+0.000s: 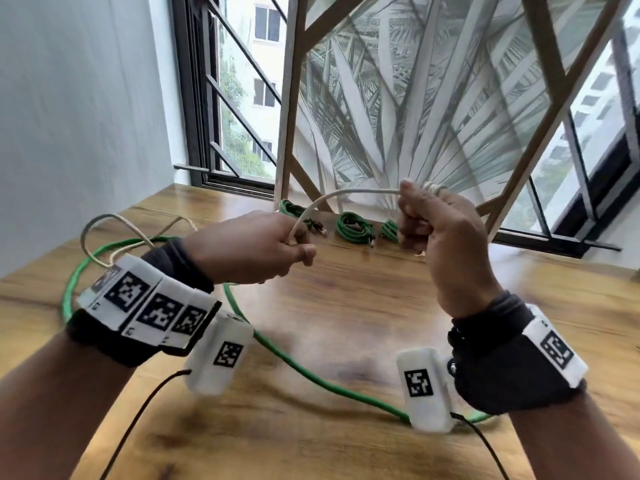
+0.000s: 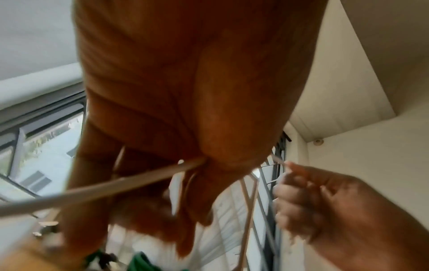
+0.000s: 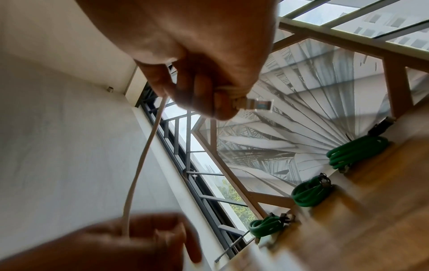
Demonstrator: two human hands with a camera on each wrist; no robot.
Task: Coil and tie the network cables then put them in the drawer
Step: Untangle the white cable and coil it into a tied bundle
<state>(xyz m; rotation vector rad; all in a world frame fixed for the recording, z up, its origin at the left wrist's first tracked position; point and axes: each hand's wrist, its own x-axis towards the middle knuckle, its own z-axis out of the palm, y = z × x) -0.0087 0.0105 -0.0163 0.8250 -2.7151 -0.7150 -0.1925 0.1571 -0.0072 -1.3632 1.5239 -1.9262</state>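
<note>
Under both hands a wooden table fills the lower part of the head view, and it stands against a wide window with dark bars. A wooden frame with a palm leaf picture leans on the window behind the table. To the left rises a plain white wall.

On the table lies a long green cable in one big open loop which passes below both wrists. At the far edge, just in front of the picture, lie three small green coils side by side, a little apart from each other.

A white cable is held in the air between the two hands. The left hand is closed around it, the thumb pressing it against the curled fingers, and behind this hand the cable falls in a loose loop to the table by the wall. The right hand is raised higher and stands upright, its fingers curled around some turns of the white cable. In the right wrist view the clear plug of this cable sticks out from between the fingertips. Both wrists wear dark bands with white marker blocks.
</note>
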